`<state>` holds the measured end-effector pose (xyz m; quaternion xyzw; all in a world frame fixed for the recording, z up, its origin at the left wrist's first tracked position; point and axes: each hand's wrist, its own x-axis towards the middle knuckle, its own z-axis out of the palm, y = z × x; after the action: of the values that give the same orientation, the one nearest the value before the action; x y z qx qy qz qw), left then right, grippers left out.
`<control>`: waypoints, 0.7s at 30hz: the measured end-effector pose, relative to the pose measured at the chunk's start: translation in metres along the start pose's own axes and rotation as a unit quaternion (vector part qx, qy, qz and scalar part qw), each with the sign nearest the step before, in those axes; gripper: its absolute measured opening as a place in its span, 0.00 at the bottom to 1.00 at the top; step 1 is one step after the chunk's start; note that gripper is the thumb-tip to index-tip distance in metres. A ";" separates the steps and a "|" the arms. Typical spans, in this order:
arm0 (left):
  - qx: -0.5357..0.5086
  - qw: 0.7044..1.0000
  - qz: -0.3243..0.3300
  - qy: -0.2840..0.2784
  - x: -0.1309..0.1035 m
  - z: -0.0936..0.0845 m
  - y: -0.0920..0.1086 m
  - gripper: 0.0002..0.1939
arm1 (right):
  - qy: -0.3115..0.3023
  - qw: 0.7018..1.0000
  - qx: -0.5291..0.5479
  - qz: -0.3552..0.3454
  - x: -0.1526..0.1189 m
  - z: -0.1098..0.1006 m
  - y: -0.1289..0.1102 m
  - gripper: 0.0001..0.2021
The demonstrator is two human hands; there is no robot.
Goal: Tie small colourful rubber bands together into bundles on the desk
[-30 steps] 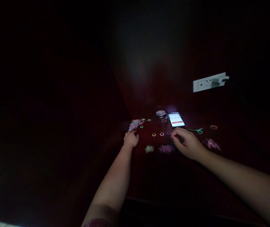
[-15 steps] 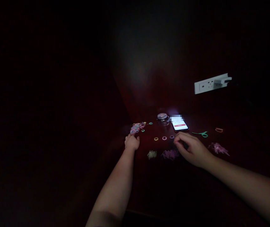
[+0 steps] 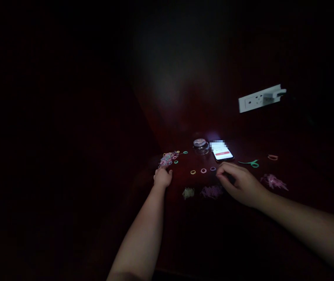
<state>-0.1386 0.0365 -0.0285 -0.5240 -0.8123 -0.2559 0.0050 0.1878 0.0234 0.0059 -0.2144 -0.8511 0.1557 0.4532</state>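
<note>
My left hand (image 3: 163, 177) rests at the near edge of a mixed pile of small coloured hair ties (image 3: 169, 158). Its thumb stands apart and its fingertips meet the pile, with no tie visibly held. My right hand (image 3: 240, 183) hovers over the table, thumb and fingers curled into a pinch; whatever they hold, if anything, is hidden. Just left of its fingertips lies a purple hair tie (image 3: 213, 169), in a row with a pink hair tie (image 3: 203, 171) and a yellow hair tie (image 3: 193, 172). Below are a pale yellow bundle (image 3: 188, 192) and a purple bundle (image 3: 211, 191) of thin bands.
Behind the row stand a clear lidded jar (image 3: 201, 146) and a lit phone (image 3: 223, 152). To the right are a green looped item (image 3: 254, 164), an orange band-like piece (image 3: 272, 157) and a pink bundle (image 3: 274, 182). A socket strip (image 3: 259, 99) with a plug is on the wall.
The view has shifted slightly. Both hands keep nearly the same places and poses, and the hair ties and bundles lie as before.
</note>
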 end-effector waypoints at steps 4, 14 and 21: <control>-0.059 0.998 0.012 0.012 0.000 -0.006 -0.001 0.16 | -0.003 1.000 -0.001 -0.004 0.000 0.000 -0.001 0.06; -0.181 0.982 -0.012 0.056 0.005 0.000 -0.003 0.09 | -0.010 1.000 0.011 -0.004 -0.002 0.000 -0.001 0.06; -0.179 0.982 -0.015 0.056 0.004 -0.002 -0.007 0.17 | -0.007 1.000 0.012 -0.002 -0.002 -0.001 -0.001 0.06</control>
<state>-0.1465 0.0369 -0.0285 -0.4886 -0.7597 -0.4265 -0.0474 0.1891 0.0212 0.0056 -0.2058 -0.8528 0.1667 0.4502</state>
